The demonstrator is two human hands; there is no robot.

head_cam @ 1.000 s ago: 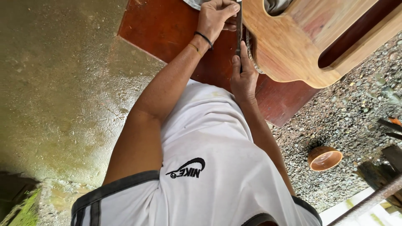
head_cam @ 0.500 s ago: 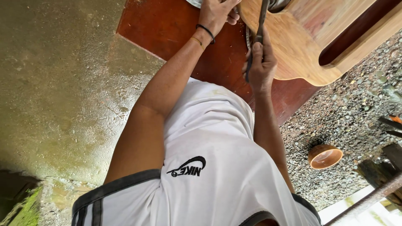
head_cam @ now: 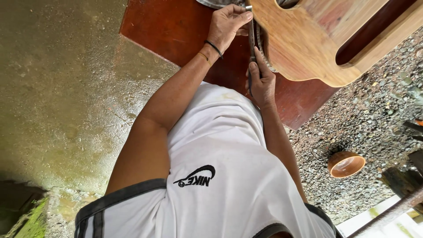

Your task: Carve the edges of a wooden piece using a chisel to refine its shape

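- Both hands work at the edge of a wooden guitar body (head_cam: 308, 44), close together but not touching.
- Right hand (head_cam: 263, 81), lower in the head view, is closed around a thin dark tool (head_cam: 251, 39); its fingers wrap the handle and the forefinger lies along the shaft.
- That tool runs up along the rim of the guitar body, its pale tip level with the other hand's fingertips.
- Left hand (head_cam: 227, 24), with two thin bands at the wrist, curls its fingers at the top of the tool beside the body's edge; whether it grips the tool or the wood I cannot tell.
- White shirt (head_cam: 220, 167) with dark trim fills the near part of the view.
- Under the hands lies a reddish-brown board (head_cam: 176, 31), and the guitar body rests over its far corner.
- Mossy wet concrete (head_cam: 57, 88) spreads to one side.
- Gravel (head_cam: 374, 119) covers the other side, with a small round wooden bowl (head_cam: 346, 164) on it, well apart from the hands.
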